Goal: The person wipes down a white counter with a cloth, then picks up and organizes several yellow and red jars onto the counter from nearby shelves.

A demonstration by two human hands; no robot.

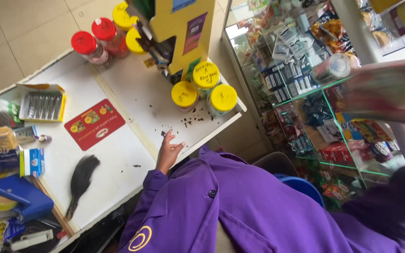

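Presently the left hand (168, 151) rests fingers spread on the white counter top (132, 107), touching dark crumb-like scraps (191, 122) scattered near three yellow-lidded plastic jars (204, 89). A tuft of black hair (81, 178) lies well apart, nearer the red printed card (94, 123). The right hand is blurred; its state cannot be told.

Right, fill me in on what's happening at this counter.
A person in a purple coat rests their left hand flat on the white counter, fingers spread, holding nothing. Dark crumbs lie scattered just beyond it, near three yellow-lidded jars. A dark tuft of hair lies further left. The right arm reaches up in a blur; its hand can't be made out.
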